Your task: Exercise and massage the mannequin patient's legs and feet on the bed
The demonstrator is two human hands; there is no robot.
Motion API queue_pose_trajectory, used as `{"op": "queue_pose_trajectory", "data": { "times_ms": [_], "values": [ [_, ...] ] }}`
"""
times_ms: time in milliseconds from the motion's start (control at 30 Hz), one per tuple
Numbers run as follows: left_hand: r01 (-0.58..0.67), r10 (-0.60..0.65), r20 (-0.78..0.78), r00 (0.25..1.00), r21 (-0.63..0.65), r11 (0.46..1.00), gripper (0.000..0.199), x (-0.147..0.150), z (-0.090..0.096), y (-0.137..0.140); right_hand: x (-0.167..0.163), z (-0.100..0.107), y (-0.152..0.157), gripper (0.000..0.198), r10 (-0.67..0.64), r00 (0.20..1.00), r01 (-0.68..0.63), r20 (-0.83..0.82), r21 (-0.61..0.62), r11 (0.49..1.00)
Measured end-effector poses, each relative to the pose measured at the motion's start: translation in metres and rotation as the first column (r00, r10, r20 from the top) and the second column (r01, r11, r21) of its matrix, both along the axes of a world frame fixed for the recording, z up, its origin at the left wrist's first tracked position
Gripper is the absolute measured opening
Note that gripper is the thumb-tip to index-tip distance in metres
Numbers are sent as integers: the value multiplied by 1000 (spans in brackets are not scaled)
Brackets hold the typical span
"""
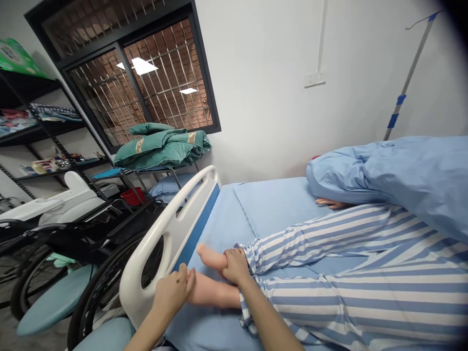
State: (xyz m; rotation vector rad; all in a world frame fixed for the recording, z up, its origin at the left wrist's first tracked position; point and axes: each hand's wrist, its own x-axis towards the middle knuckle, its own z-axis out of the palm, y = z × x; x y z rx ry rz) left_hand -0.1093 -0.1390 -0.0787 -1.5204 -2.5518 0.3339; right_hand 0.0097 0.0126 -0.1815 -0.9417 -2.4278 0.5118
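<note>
A manikin's smooth pink legs, in blue-and-white striped trousers, lie stretched out on a blue-sheeted bed. My left hand is closed round the toe end of the near foot, close beside the white bed end board. At the far leg, my right hand wraps over the ankle just below the trouser cuff; the far foot sticks out past its fingers. Bunched-up blue quilt covers the upper body, and fingers of a manikin hand show under its edge.
Beyond the end board stand a wheelchair, a red bucket and a rack with supplies. Folded green quilts lie below the barred window. A drip pole rises at the right.
</note>
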Motion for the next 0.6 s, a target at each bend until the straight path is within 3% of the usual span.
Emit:
{"op": "queue_pose_trajectory", "data": {
  "times_ms": [133, 300, 467, 600],
  "values": [
    [83, -86, -49, 995, -55, 995, 39, 4, 20, 16, 0, 1, -1, 27, 11, 1000, -11, 3, 5, 1000],
    [171, -174, -32, 984, -83, 982, 40, 6, 17, 34, 2, 4, -5, 29, 16, 1000, -17, 14, 1, 1000],
    [139, -137, 18, 990, -106, 985, 43, 11, 12, 43, 2, 7, -7, 21, 9, 1000, -9, 24, -8, 1000],
    [102, -100, 51, 994, -48, 994, 39, 11, 10, 42, 1, 6, -6, 26, 11, 1000, -11, 22, -3, 1000]
  ]
}}
